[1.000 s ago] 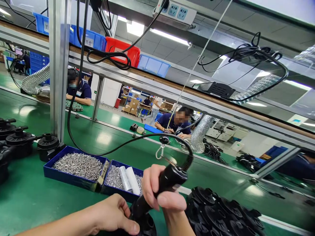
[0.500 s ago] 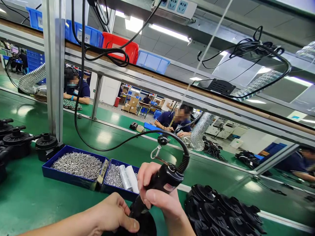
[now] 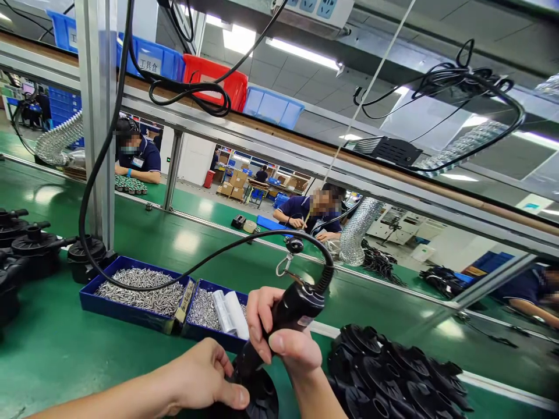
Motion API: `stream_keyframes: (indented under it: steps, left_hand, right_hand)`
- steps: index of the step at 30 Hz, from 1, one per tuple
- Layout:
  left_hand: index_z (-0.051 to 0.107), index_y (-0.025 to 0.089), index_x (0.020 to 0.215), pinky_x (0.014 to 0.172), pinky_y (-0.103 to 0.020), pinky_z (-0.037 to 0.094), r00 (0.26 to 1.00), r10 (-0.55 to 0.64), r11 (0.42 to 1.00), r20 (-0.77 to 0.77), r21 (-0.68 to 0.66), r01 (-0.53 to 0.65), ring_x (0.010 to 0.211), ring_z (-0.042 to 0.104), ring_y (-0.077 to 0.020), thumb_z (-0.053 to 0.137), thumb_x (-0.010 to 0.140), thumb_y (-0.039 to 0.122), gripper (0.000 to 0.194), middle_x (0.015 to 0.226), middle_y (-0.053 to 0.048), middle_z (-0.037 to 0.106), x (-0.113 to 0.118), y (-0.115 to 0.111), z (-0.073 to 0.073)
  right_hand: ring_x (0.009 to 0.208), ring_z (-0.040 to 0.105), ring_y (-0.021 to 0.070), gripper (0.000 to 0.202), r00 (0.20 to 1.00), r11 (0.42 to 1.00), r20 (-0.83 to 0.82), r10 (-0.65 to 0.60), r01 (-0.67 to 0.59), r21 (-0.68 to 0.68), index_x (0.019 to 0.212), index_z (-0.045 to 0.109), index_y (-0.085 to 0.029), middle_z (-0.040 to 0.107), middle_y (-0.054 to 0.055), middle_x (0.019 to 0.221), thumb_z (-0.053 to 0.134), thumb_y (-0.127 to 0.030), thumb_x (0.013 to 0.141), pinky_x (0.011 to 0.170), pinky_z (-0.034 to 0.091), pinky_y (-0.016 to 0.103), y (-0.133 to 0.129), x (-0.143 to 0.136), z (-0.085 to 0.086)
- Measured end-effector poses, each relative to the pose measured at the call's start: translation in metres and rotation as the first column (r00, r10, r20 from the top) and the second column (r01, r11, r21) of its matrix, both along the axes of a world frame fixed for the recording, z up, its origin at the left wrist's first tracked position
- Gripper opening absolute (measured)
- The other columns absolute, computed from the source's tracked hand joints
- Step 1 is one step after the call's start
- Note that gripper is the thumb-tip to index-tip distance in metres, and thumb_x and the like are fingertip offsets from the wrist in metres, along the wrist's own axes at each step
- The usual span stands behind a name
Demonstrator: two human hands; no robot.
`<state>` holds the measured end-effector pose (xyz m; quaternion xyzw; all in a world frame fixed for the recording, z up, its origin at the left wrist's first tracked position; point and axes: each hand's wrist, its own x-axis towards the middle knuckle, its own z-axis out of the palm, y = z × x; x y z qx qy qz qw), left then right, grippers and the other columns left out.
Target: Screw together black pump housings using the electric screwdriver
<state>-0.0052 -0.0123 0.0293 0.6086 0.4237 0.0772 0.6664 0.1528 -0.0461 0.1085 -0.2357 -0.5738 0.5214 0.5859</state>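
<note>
In my right hand is a black electric screwdriver, its fingers wrapped round the body. The tool is tilted, with its lower end down at a black round plastic housing at the bottom of the view. My left hand is closed on that housing, thumb and fingertips close beside the screwdriver's lower end; the bit is hidden. From the tool's top a black cable arcs to the left and up. Just beyond my hands, a blue bin of screws stands beside a smaller blue bin of small metal parts and clear tubes.
Several black plastic parts are clustered at the right, and more black housings stand at the left. A metal post rises behind the screw bin. Overhead runs a shelf with coloured bins. Co-workers sit across the green bench.
The cable's hanging loop has swung left and now crosses over the screw bin. My right hand and the screwdriver have turned slightly; my left hand stays at the housing.
</note>
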Motion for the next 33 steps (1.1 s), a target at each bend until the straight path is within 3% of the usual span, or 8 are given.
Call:
stream_keyframes:
  steps: [4, 10, 14, 20, 23, 26, 28, 33]
  left_hand:
    - [0.058, 0.02, 0.092, 0.059, -0.028, 0.022, 0.999, -0.046, 0.998, -0.011, 0.044, 0.047, 0.064, 0.035, -0.0116, 0.094, 0.055, 0.033, 0.053, 0.063, 0.012, 0.046, -0.001, 0.002, -0.001]
    - [0.058, 0.021, 0.092, 0.059, -0.029, 0.02, 0.994, -0.105, 0.988, 0.0, 0.116, 0.104, 0.064, 0.035, -0.0121, 0.092, 0.057, 0.039, 0.052, 0.065, 0.012, 0.045, -0.003, 0.008, -0.007]
    - [0.058, 0.02, 0.094, 0.06, -0.028, 0.021, 0.991, -0.132, 0.976, -0.009, 0.174, 0.131, 0.067, 0.036, -0.013, 0.089, 0.059, 0.041, 0.051, 0.068, 0.01, 0.045, -0.002, 0.011, -0.013]
    - [0.063, 0.019, 0.106, 0.062, -0.028, 0.025, 0.969, -0.224, 0.929, -0.106, 0.277, 0.245, 0.067, 0.036, -0.0134, 0.083, 0.07, 0.038, 0.045, 0.07, 0.009, 0.043, -0.01, 0.015, 0.002]
    - [0.069, 0.02, 0.109, 0.067, -0.028, 0.033, 0.953, -0.253, 0.821, -0.169, 0.483, 0.304, 0.071, 0.047, -0.0163, 0.074, 0.082, 0.034, 0.03, 0.074, 0.005, 0.053, -0.018, 0.032, 0.01]
    - [0.074, 0.021, 0.101, 0.086, -0.034, 0.043, 0.944, -0.043, 0.52, -0.326, 0.8, 0.3, 0.097, 0.063, -0.0256, 0.059, 0.093, 0.021, 0.017, 0.097, -0.005, 0.07, -0.021, 0.061, 0.008]
    - [0.076, 0.021, 0.098, 0.099, -0.04, 0.043, 0.9, 0.123, 0.359, -0.419, 0.864, 0.353, 0.115, 0.063, -0.0315, 0.055, 0.096, 0.017, 0.022, 0.115, -0.01, 0.072, -0.02, 0.081, 0.002]
    - [0.078, 0.023, 0.098, 0.102, -0.044, 0.044, 0.833, 0.185, 0.337, -0.522, 0.83, 0.445, 0.124, 0.064, -0.0342, 0.064, 0.092, 0.026, 0.015, 0.124, -0.011, 0.074, -0.011, 0.117, -0.015]
  right_hand:
    - [0.034, 0.043, 0.0064, 0.041, 1.0, 1.0, -0.002, -0.012, 0.012, -0.008, 0.067, 0.058, -0.02, 0.061, -0.004, 0.064, 0.094, -0.039, 0.063, 0.035, 0.032, 0.019, 0.001, -0.004, -0.002]
    - [0.037, 0.048, 0.0067, 0.015, 0.984, 0.984, 0.016, -0.179, 0.179, 0.001, 0.073, 0.063, -0.02, 0.061, -0.004, 0.068, 0.071, -0.015, 0.061, 0.038, 0.036, 0.02, -0.001, -0.021, -0.001]
    - [0.037, 0.051, 0.0077, 0.015, 0.981, 0.981, 0.034, -0.193, 0.193, -0.013, 0.07, 0.063, -0.019, 0.067, -0.001, 0.078, 0.068, -0.015, 0.055, 0.036, 0.037, 0.021, -0.002, -0.021, 0.002]
    - [0.04, 0.049, 0.0083, 0.012, 0.951, 0.953, 0.068, -0.302, 0.303, -0.001, 0.071, 0.066, -0.018, 0.064, -0.003, 0.066, 0.066, -0.018, 0.059, 0.042, 0.036, 0.022, 0.001, -0.024, 0.003]
    - [0.044, 0.048, 0.01, 0.012, 0.874, 0.878, 0.117, -0.471, 0.477, -0.029, 0.075, 0.065, -0.019, 0.056, -0.006, 0.058, 0.066, -0.022, 0.064, 0.047, 0.039, 0.024, 0.001, -0.031, -0.001]
    - [0.05, 0.048, 0.0127, 0.018, 0.818, 0.823, 0.155, -0.554, 0.566, -0.044, 0.081, 0.064, -0.02, 0.053, -0.007, 0.059, 0.066, -0.027, 0.064, 0.05, 0.039, 0.026, 0.0, -0.039, -0.003]
    - [0.057, 0.049, 0.0139, 0.02, 0.797, 0.808, 0.167, -0.58, 0.589, -0.008, 0.082, 0.063, -0.02, 0.054, -0.006, 0.064, 0.065, -0.027, 0.064, 0.054, 0.039, 0.027, -0.002, -0.044, 0.0]
    - [0.065, 0.042, 0.0137, 0.014, 0.736, 0.79, 0.293, -0.61, 0.596, 0.146, 0.076, 0.056, -0.021, 0.047, -0.005, 0.07, 0.061, -0.024, 0.064, 0.058, 0.033, 0.027, -0.015, -0.045, 0.021]
